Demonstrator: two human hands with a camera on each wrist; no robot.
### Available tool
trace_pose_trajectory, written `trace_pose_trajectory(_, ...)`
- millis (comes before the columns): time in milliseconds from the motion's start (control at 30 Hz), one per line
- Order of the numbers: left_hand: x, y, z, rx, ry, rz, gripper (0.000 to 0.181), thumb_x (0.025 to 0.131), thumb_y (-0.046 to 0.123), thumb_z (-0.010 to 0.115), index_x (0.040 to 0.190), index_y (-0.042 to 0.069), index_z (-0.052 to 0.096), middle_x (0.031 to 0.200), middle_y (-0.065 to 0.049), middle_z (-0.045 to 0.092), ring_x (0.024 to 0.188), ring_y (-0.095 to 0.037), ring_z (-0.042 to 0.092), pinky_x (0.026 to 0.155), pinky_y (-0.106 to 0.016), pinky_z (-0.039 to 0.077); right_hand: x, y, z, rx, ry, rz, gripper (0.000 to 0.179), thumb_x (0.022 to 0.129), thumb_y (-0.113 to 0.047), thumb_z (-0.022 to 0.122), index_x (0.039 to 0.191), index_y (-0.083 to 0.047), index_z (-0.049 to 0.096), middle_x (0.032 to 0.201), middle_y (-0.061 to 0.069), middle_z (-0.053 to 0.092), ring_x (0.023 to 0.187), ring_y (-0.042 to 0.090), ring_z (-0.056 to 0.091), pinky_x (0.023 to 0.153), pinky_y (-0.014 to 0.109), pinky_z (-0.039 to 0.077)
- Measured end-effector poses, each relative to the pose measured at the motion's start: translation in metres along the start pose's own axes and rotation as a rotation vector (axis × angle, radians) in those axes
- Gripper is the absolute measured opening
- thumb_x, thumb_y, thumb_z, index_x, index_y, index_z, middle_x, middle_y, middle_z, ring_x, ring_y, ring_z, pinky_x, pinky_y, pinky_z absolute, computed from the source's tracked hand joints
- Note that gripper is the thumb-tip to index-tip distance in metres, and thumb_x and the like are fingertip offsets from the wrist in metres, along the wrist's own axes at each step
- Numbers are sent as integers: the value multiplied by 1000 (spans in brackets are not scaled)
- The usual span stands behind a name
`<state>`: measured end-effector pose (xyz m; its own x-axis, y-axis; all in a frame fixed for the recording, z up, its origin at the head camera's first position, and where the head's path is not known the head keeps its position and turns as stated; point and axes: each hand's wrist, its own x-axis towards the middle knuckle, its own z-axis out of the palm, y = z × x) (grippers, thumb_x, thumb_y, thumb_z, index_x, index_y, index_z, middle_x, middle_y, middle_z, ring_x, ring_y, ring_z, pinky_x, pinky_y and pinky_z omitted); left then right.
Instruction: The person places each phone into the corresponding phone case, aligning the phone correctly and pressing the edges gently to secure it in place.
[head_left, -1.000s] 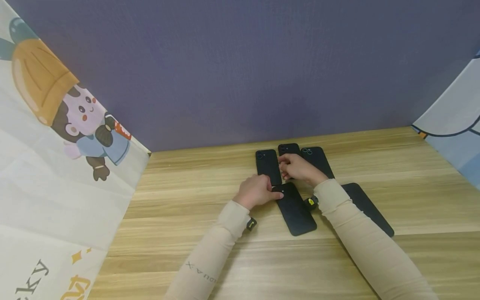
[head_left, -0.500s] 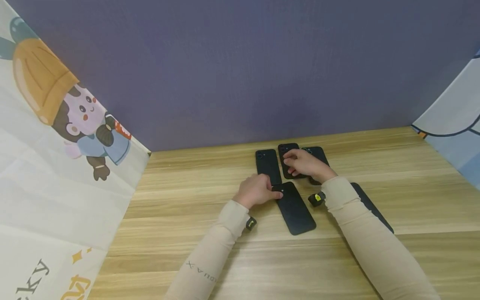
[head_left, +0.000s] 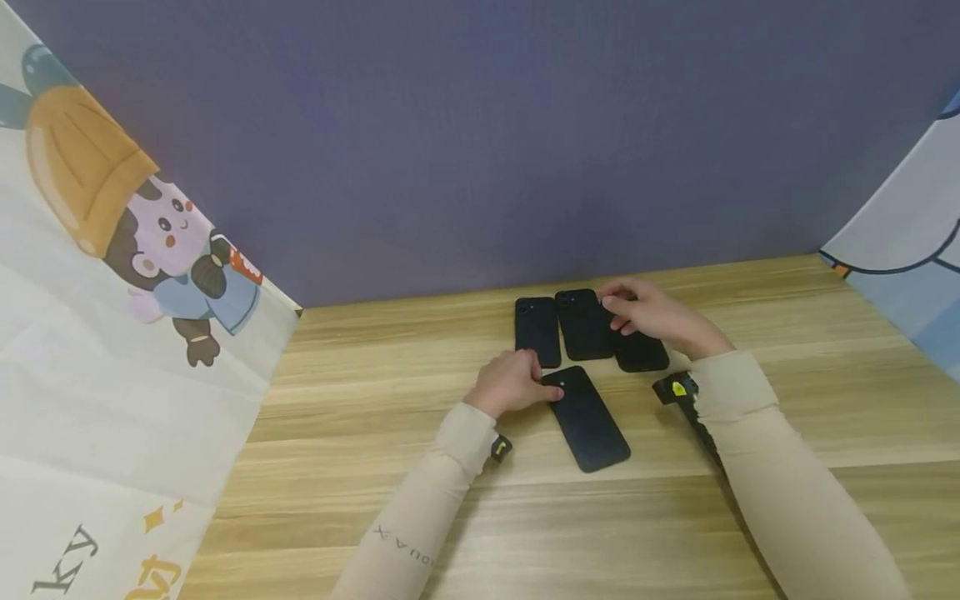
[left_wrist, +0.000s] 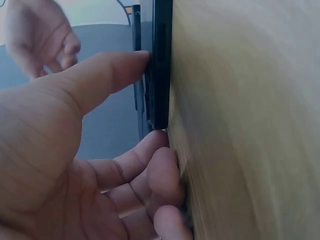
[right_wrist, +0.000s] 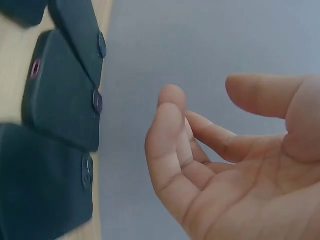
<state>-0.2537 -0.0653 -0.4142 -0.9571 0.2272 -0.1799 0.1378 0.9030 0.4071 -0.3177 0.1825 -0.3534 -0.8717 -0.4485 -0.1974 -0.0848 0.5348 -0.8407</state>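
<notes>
My left hand (head_left: 512,385) pinches the top end of the front black smartphone (head_left: 592,429); in the left wrist view its thumb lies on the phone's face and a fingertip is at the end edge. Behind it, three more black phones lie side by side: the left one (head_left: 537,329), the middle one (head_left: 587,333) and the right one (head_left: 643,353). Over the right phone hovers my right hand (head_left: 660,317), holding nothing; its fingers are loosely curved, thumb apart, in the right wrist view. It hides that phone's upper part in the head view.
The phones lie on a wooden table (head_left: 360,400), near a grey-purple panel (head_left: 480,150) at the back. A cartoon-printed white sheet (head_left: 97,375) hangs at the left, another print (head_left: 900,250) at the right. A dark strip (head_left: 708,437) shows beside the right sleeve.
My right hand has moved right and lifted from the middle back phone to above the right one. My left hand stays on the front phone. The right forearm now covers most of the far-right phone.
</notes>
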Motion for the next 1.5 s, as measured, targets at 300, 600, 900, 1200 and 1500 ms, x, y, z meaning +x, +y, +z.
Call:
trace_pose_trajectory(300,2,-1,-2,-7,-19,-8,40,84,54,81,93,17,67,95,4,69,79,-14,60,66,-28,48,-38,30,-21,-159,-30,29,60,110,-35,45,149,9,36,134,30,50,108,36,66,92,49,57)
trace_pose_trajectory(600,0,-2,-4,-43,-41,-14,40,83,48,84,101,15,68,105,2,71,85,-14,61,74,-29,51,-63,56,-42,-449,-89,37,40,105,-35,57,115,4,58,98,13,64,83,21,58,70,35,49)
trace_pose_trajectory(900,-1,-9,-10,-136,-77,5,35,83,34,86,100,12,66,100,1,68,85,-16,60,76,-29,50,-68,69,-51,-574,-178,117,49,93,-44,73,98,2,59,83,6,57,70,18,48,63,31,41)
trace_pose_trajectory(1200,0,-13,-13,-118,-80,0,34,82,30,87,100,10,67,103,-2,69,93,-19,61,88,-34,52,-70,69,-41,-529,-236,284,88,75,-56,87,112,15,51,81,10,53,58,16,49,54,30,47)
trace_pose_trajectory(1500,-7,-5,-20,33,-87,-38,41,88,42,80,110,10,68,107,-2,71,91,-19,64,80,-36,53,-67,64,-33,-578,-221,311,135,68,-59,89,144,26,18,118,36,59,78,26,62,62,35,56)
